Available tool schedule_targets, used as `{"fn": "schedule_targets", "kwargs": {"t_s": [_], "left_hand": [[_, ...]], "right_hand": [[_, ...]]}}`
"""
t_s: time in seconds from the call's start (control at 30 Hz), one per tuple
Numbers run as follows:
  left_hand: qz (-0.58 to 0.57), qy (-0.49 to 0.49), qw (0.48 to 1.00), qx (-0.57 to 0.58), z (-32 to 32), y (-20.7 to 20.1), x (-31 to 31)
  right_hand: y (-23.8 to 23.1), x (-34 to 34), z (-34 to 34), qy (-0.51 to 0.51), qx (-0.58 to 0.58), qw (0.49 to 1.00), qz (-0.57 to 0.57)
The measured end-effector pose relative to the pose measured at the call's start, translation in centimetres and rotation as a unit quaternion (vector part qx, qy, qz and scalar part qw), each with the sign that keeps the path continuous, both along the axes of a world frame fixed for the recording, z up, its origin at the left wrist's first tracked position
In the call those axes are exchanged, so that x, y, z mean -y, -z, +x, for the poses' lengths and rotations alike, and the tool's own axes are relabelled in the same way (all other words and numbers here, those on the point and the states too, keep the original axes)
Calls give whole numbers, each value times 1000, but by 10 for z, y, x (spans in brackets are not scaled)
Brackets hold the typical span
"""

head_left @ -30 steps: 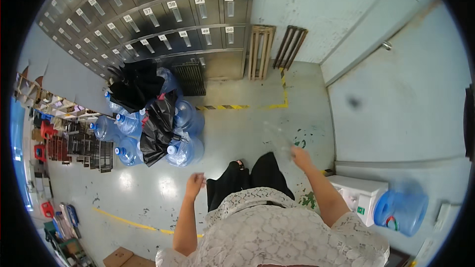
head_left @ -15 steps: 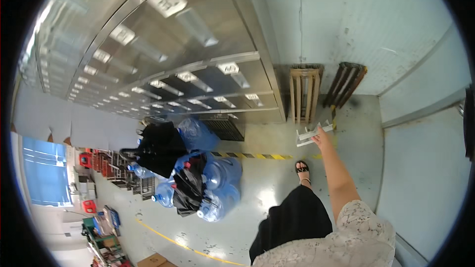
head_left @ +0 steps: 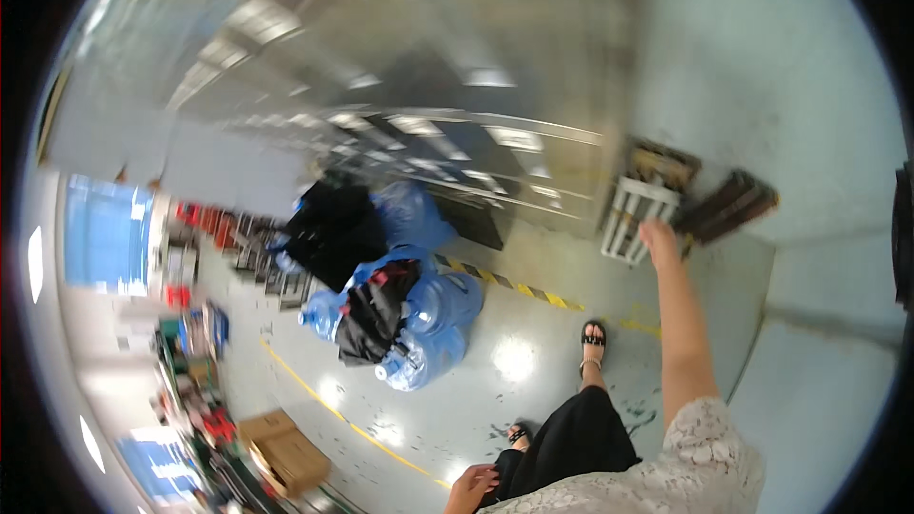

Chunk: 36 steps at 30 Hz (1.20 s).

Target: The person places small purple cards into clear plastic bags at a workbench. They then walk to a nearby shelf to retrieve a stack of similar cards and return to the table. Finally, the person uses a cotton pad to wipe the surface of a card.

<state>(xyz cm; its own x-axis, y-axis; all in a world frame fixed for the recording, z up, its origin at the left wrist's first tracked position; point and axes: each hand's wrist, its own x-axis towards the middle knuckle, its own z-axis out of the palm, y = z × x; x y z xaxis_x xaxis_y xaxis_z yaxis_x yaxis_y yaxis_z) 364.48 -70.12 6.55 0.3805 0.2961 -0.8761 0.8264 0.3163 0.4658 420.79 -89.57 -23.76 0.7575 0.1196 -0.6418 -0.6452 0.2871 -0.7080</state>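
Now that left hand (head_left: 471,488) shows again: fingers loosely bent by skirt (head_left: 576,438); can't tell if gripping.
Right hand (head_left: 657,234): clamped on right edge of white rack (head_left: 630,218); blurred.
White rack: crosswise in earlier frame, now turned lengthwise just before wooden rack (head_left: 664,166); can't tell if touching.
Long axis: points away from body, far end slightly right.
Dark rack (head_left: 729,207): farther right, leaning.
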Motion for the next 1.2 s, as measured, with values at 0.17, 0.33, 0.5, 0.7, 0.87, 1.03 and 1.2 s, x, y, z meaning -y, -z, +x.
{"fn": "schedule_targets", "kwargs": {"t_s": [0.17,0.33,0.5,0.7,0.87,1.03,1.2], "left_hand": [[-30,132,990,27,17,-30,4],[260,312,910,84,-95,27,18],[312,107,931,158,-212,14,-5],[309,-119,935,129,-385,-1,8],[277,-273,917,89,-475,9,17],[254,-412,874,47,-550,24,-20],[282,-457,842,51,-615,25,-80]], "right_hand": [[-20,-60,-187,-341,-17,940,14],[-254,-169,-466,-775,225,585,81],[-291,-191,-690,-906,408,106,24],[-350,-217,-871,-878,442,-104,152],[-350,-241,-965,-893,377,-193,154],[-394,-279,-1044,-850,392,-306,176],[-421,-361,-1125,-909,191,-297,221]]}}
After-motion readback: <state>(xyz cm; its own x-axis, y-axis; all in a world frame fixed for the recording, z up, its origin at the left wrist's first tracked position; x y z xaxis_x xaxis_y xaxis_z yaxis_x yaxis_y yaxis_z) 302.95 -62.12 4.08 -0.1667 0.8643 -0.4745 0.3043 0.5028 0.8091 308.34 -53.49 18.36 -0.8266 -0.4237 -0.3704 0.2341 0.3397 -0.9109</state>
